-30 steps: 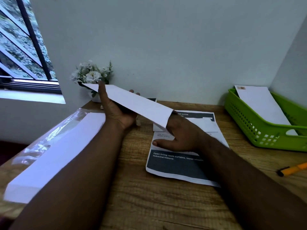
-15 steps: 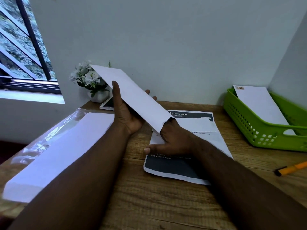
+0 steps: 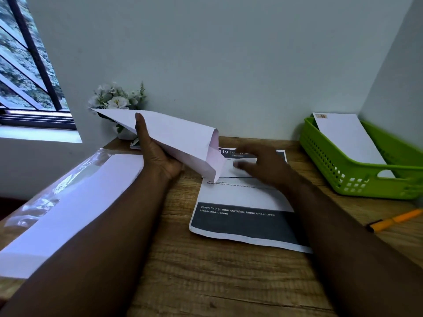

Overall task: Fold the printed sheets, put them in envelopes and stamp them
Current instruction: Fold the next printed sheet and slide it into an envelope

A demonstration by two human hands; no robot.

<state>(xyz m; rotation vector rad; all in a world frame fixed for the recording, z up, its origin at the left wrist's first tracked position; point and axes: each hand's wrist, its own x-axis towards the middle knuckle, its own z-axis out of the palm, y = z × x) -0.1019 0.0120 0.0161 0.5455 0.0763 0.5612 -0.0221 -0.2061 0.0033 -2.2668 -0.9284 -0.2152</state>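
Your left grip [image 3: 158, 154] holds the envelope [image 3: 169, 136] above the bench [image 3: 206, 271], mouth gaping toward 4 o'clock. Your right grip [image 3: 263, 165], blurred, fingers extended, rests on the folded sheet [image 3: 240, 171] just beside that mouth

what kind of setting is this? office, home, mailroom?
Probably a home desk set up for mailing, though an office can't be ruled out. A wooden table sits in a wall corner by a window, with a flower pot, a green basket holding a stamped envelope, and an envelope stack.
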